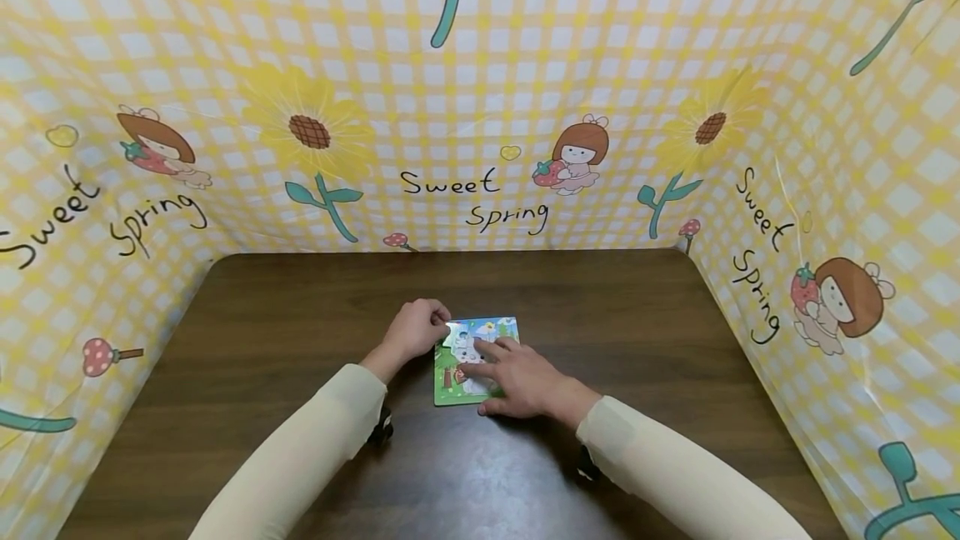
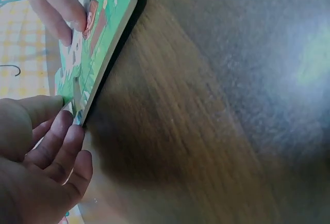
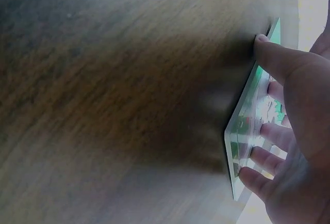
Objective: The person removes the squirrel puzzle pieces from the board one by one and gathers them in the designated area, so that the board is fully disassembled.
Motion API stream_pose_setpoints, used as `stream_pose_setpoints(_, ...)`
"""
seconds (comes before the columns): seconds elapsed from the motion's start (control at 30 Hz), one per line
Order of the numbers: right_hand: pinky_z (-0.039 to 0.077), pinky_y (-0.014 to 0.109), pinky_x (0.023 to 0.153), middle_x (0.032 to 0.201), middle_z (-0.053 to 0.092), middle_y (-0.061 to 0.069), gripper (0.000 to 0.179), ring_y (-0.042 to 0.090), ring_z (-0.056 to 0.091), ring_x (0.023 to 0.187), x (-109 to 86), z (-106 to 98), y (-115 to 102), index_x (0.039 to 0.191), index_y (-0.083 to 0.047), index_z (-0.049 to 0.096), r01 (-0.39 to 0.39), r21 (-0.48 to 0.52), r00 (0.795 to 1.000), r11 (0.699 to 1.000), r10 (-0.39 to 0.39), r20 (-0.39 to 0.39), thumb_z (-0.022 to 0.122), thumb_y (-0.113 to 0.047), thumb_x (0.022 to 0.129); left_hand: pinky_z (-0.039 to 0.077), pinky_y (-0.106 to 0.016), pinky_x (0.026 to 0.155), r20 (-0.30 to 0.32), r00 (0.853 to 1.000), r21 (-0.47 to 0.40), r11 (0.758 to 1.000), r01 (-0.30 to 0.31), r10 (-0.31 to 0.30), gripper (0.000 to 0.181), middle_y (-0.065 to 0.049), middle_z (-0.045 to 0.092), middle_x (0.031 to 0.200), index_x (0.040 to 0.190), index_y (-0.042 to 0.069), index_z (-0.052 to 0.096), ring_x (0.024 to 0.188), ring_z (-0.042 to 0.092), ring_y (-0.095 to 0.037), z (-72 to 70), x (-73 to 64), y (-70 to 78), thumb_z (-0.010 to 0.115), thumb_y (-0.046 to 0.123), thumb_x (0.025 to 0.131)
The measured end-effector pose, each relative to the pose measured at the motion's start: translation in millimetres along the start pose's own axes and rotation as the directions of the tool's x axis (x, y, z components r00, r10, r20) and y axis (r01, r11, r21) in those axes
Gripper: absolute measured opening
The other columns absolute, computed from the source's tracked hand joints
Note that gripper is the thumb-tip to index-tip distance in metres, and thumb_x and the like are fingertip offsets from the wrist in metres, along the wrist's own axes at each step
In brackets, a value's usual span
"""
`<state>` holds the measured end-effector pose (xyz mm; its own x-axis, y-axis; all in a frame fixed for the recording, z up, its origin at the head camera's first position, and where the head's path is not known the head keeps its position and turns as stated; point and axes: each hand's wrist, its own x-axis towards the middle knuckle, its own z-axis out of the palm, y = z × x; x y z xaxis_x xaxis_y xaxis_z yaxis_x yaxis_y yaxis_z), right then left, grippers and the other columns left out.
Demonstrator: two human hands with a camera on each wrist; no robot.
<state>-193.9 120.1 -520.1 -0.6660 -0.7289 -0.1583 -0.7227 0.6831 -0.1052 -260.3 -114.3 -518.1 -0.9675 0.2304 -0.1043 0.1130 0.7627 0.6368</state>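
A small picture puzzle board [image 1: 448,395] with a cartoon scene in green and blue lies on the table. At its far left corner my left hand [image 1: 417,328] pinches a puzzle piece [image 2: 66,88] between thumb and fingertips; the piece sits tilted at the board's edge. My right hand [image 1: 527,380] spreads over the board's right side, its fingertips [image 3: 247,176] resting on the picture. The right thumb [image 3: 268,48] lies along the near edge of the board. Part of the picture is hidden under the right hand.
The dark wooden table [image 1: 300,307] surrounds the board. Yellow-and-white checked cloth [image 1: 450,123] with flowers and cartoon figures rises along the table's back, left and right edges. Both forearms wear pale sleeves [image 1: 300,448], with a dark device at each wrist.
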Motion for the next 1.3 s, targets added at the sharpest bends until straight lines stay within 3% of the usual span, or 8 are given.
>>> stream_pose_setpoints(0.17, 0.039, 0.051, 0.115, 0.169, 0.028, 0.007, 0.069, 0.034, 0.038, 0.147, -2.9, 2.5, -2.6, 0.158, -0.041, 0.037, -0.019, -0.001, 1.0, 1.0, 0.019, 0.001, 0.059, -0.062, 0.096, 0.053, -0.04, 0.084, -0.003, 1.0, -0.092, 0.996, 0.017, -0.017, 0.012, -0.005, 0.071, 0.095, 0.104, 0.008, 0.076, 0.088, 0.063, -0.019, -0.7, -2.2, -4.6, 0.071, 0.013, 0.095)
stream_pose_setpoints(0.4, 0.038, 0.05, 0.116, 0.17, 0.023, 0.007, 0.069, 0.033, 0.035, 0.15, -4.0, 7.5, -5.2, 0.16, -0.041, 0.033, -0.038, 0.01, 0.999, 0.999, 0.038, -0.005, 0.057, -0.061, 0.098, 0.054, -0.036, 0.079, 0.0, 0.997, -0.24, 0.968, 0.076, -0.078, 0.012, -0.007, 0.07, 0.096, 0.106, 0.008, 0.074, 0.086, 0.065, -0.021, -9.7, -9.5, -5.5, 0.068, 0.013, 0.097)
stream_pose_setpoints(0.7, 0.036, 0.049, 0.118, 0.169, 0.027, 0.01, 0.069, 0.035, 0.035, 0.15, -4.1, 2.5, -12.9, 0.159, -0.037, 0.037, -0.075, 0.006, 0.997, 0.997, 0.075, 0.008, 0.059, -0.06, 0.097, 0.057, -0.038, 0.073, -0.031, 0.997, -0.323, 0.945, 0.06, -0.074, 0.014, -0.011, 0.071, 0.098, 0.109, 0.006, 0.072, 0.085, 0.068, -0.029, -37.3, -33.8, -12.1, 0.068, 0.013, 0.099)
stream_pose_setpoints(0.9, 0.038, 0.049, 0.117, 0.168, 0.028, 0.011, 0.069, 0.035, 0.035, 0.15, -6.7, -1.1, -14.5, 0.159, -0.036, 0.038, -0.087, 0.002, 0.996, 0.996, 0.087, 0.013, 0.059, -0.06, 0.097, 0.059, -0.049, 0.079, -0.047, 0.995, -0.358, 0.931, 0.069, -0.091, 0.019, -0.015, 0.072, 0.098, 0.113, 0.0, 0.072, 0.084, 0.071, -0.029, -66.9, -43.3, -34.5, 0.068, 0.011, 0.099)
stream_pose_setpoints(1.07, 0.038, 0.049, 0.117, 0.168, 0.029, 0.011, 0.07, 0.035, 0.036, 0.15, -7.5, -0.4, -13.3, 0.159, -0.036, 0.038, -0.082, -0.003, 0.997, 0.997, 0.082, 0.007, 0.059, -0.06, 0.097, 0.06, -0.045, 0.077, -0.057, 0.988, -0.396, 0.912, 0.109, -0.143, 0.023, -0.019, 0.072, 0.1, 0.116, -0.003, 0.071, 0.084, 0.07, -0.028, -89.5, -49.8, -60.2, 0.067, 0.013, 0.1)
stream_pose_setpoints(1.3, 0.038, 0.048, 0.117, 0.168, 0.028, 0.011, 0.07, 0.035, 0.036, 0.15, -6.6, 1.3, -11.7, 0.159, -0.037, 0.037, -0.075, -0.013, 0.997, 0.997, 0.075, 0.001, 0.059, -0.061, 0.097, 0.06, -0.041, 0.074, -0.04, 0.98, -0.36, 0.918, 0.167, -0.194, 0.028, -0.016, 0.074, 0.098, 0.12, -0.007, 0.068, 0.081, 0.071, -0.021, -109.4, -58.4, -97.3, 0.067, 0.013, 0.1)
